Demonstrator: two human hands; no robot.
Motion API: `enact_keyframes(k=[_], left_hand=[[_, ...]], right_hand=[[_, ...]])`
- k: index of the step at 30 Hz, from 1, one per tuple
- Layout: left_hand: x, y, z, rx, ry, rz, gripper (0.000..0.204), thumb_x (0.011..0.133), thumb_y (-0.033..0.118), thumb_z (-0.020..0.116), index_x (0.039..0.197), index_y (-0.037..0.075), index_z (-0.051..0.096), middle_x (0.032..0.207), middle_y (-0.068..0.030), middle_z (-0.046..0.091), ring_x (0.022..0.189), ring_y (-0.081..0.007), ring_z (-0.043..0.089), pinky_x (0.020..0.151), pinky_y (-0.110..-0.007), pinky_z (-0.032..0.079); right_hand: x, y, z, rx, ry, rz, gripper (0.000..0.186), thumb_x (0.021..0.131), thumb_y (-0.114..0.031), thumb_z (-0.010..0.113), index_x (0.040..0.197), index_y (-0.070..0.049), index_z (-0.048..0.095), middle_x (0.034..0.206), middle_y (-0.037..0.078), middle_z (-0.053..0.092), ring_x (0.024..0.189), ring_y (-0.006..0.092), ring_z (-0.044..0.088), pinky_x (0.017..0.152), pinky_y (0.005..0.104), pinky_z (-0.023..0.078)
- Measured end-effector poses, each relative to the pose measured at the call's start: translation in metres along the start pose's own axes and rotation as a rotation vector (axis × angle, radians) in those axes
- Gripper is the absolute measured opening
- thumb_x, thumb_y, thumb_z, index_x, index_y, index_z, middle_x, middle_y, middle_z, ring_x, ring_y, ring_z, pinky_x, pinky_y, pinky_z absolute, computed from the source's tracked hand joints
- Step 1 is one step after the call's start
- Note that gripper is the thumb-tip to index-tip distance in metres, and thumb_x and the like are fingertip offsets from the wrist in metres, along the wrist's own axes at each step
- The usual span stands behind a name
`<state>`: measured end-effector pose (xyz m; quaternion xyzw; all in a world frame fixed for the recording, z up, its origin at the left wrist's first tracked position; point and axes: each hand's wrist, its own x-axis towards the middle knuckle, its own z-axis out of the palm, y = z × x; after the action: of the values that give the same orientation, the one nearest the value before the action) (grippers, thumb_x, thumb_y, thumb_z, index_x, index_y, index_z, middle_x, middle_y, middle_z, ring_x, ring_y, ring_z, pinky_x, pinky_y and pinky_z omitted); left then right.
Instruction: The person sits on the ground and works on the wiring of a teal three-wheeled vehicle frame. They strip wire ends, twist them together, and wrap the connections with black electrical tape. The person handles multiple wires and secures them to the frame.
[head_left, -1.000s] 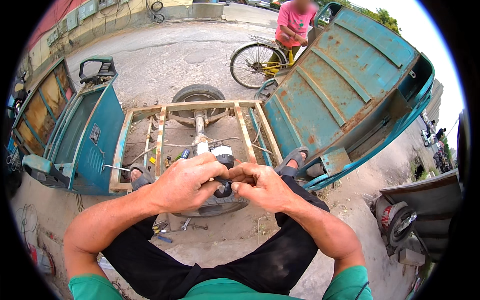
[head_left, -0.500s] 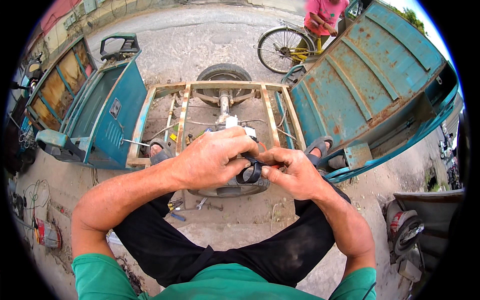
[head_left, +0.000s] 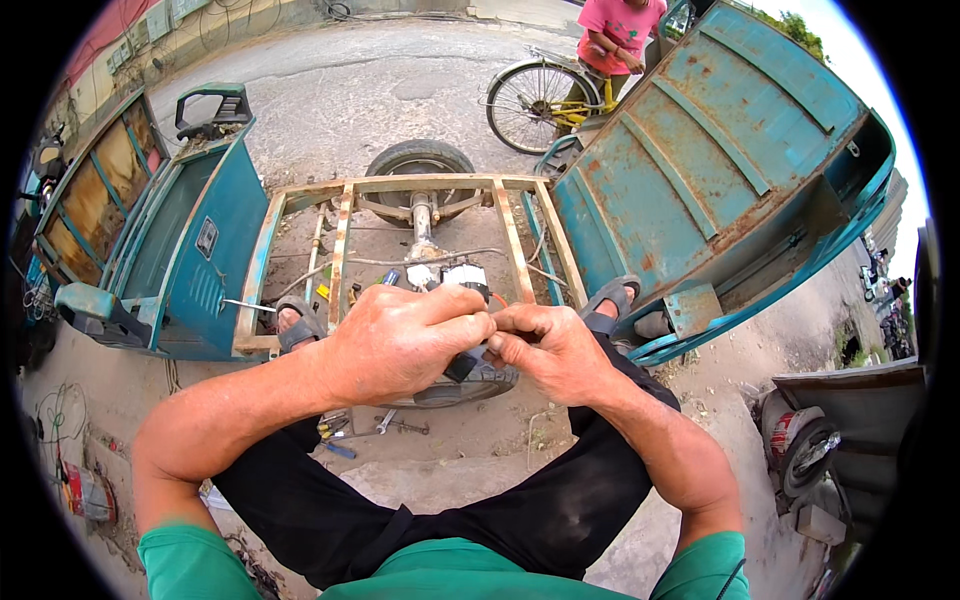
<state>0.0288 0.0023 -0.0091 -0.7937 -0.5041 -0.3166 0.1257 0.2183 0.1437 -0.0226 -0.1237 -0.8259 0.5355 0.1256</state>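
Observation:
In front of me, my left hand (head_left: pixel 412 335) and my right hand (head_left: pixel 552 350) meet with fingertips pinched together. Below the left fingers hangs a black piece (head_left: pixel 462 367) that looks like a roll of black tape; the fingers cover most of it. What the right fingertips pinch is too small and hidden to make out. A short orange wire (head_left: pixel 498 298) shows just behind the hands. Beyond them, on the axle, is a white-and-black part (head_left: pixel 465 275), partly covered by my left hand.
A rusty metal frame (head_left: pixel 345 235) spans the axle and wheels (head_left: pixel 420 165). Teal body panels stand left (head_left: pixel 200 275) and right (head_left: pixel 690 140). Hand tools (head_left: pixel 385 420) lie on the ground below. A person in pink (head_left: pixel 620 30) stands by a yellow bicycle (head_left: pixel 545 105).
The black ring between my hands has dropped lower and turned, so its loop no longer shows. My fingertips have come closer together. The whole view has shifted slightly.

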Motion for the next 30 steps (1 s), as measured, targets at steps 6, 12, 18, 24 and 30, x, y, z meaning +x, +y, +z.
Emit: enact_keyframes(k=[6,12,18,24,30], left_hand=[[0.001,-0.003,-0.002,-0.149,0.008,-0.128,0.031,0.076,-0.005,0.062,0.103,0.008,0.067,0.087,-0.0118,0.067,0.07,-0.0338,0.068,0.057,-0.042,0.054],[0.002,-0.003,-0.004,-0.267,0.031,-0.218,0.026,0.081,-0.005,0.06,0.104,0.005,0.066,0.088,-0.0164,0.068,0.076,-0.0381,0.069,0.062,-0.042,0.054],[0.009,0.004,-0.007,-0.41,0.037,-0.455,0.009,0.095,0.004,0.062,0.102,0.001,0.065,0.082,-0.0165,0.065,0.072,-0.0278,0.067,0.066,-0.037,0.052],[0.013,0.0,-0.005,-0.445,-0.115,-0.69,0.015,0.097,0.013,0.064,0.1,-0.002,0.066,0.08,-0.0127,0.067,0.071,-0.017,0.066,0.064,-0.034,0.051],[0.007,-0.004,0.0,-0.487,-0.167,-0.718,0.019,0.097,0.014,0.064,0.102,-0.005,0.064,0.08,-0.0089,0.069,0.07,-0.0108,0.064,0.062,-0.031,0.052]], right_hand=[[0.002,-0.002,0.001,-0.109,0.048,-0.036,0.023,0.095,-0.013,0.069,0.113,0.0,0.074,0.09,0.014,0.075,0.081,0.0183,0.07,0.073,0.0343,0.055],[0.0,-0.006,0.003,-0.202,0.09,-0.169,0.021,0.093,-0.012,0.07,0.109,0.001,0.074,0.091,0.017,0.074,0.082,0.0254,0.072,0.073,0.0373,0.055],[0.0,-0.003,0.007,-0.335,0.185,-0.423,0.018,0.09,-0.008,0.071,0.104,0.002,0.073,0.088,0.018,0.072,0.08,0.034,0.071,0.071,0.0413,0.055],[0.001,0.002,0.013,-0.375,0.197,-0.439,0.015,0.088,-0.008,0.072,0.1,0.002,0.072,0.086,0.017,0.07,0.078,0.0352,0.07,0.07,0.0424,0.054],[0.001,-0.003,0.018,-0.361,0.219,-0.291,0.025,0.085,-0.014,0.077,0.102,0.0,0.067,0.084,0.016,0.071,0.078,0.0336,0.071,0.071,0.0419,0.055]])
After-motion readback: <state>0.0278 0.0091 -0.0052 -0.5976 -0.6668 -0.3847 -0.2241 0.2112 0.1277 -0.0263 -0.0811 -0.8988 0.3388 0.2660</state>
